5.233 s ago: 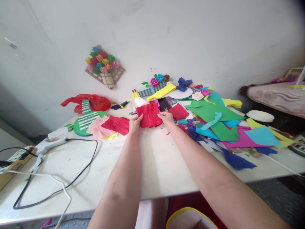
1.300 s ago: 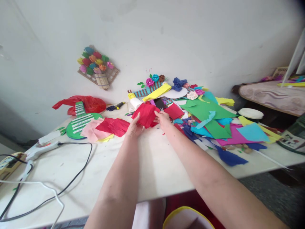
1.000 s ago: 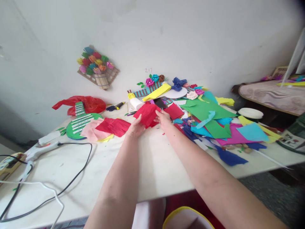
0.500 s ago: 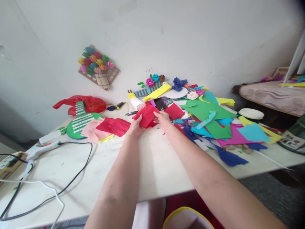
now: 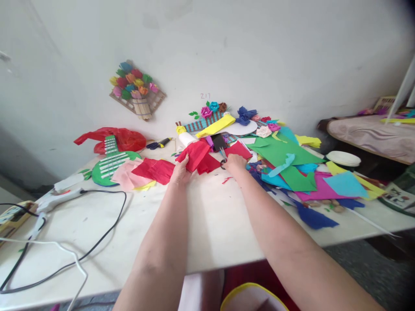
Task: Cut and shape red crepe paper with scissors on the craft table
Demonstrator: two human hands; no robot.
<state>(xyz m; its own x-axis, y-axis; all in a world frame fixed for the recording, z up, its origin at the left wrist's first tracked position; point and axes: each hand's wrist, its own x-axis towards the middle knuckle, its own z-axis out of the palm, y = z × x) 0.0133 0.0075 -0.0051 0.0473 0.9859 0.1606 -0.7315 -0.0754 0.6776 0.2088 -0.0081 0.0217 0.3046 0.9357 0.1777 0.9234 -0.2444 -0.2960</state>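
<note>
While left hand keeps red paper, right hand withdrew; scissors show.

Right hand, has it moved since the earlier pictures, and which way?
Yes. Judged against the yellow strip, the right hand has shifted rightward, away from the red paper in the left hand.

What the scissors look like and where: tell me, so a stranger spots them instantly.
On the pale table, find the right hand near the middle. The scissors are at its thumb side, blades pointing away. Slim grey blades and a dark handle loop set them apart from the red paper on either side.
</note>
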